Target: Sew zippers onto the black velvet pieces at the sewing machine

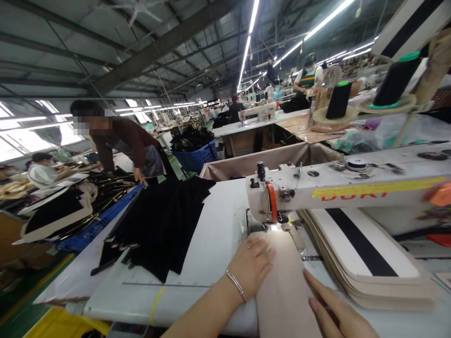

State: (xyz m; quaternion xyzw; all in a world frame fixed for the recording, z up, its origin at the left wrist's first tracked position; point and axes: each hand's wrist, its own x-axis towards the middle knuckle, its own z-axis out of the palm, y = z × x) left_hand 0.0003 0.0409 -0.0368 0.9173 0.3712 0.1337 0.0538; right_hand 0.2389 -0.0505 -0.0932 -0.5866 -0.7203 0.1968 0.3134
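co-worker in brown (132,141) bent over by a loaded blue crate (88,231), second blue crate (200,157) piled with dark stuff (193,135), straps maybe, kinda too far to tell, white sewing machine (260,113) way back there, strip lights (327,20) overhead, bright windows (17,145) off left

A beige panel (283,286) (long, plain-faced) lies flat at five o'clock, its far end toward twelve.

Two wearer's hands (252,263) (333,305), one panel (284,281) and one near machine (338,183) are counted. Two near cones (338,101) (396,82), two blue crates (202,157) (102,219) and one stack (387,249) are tallied.
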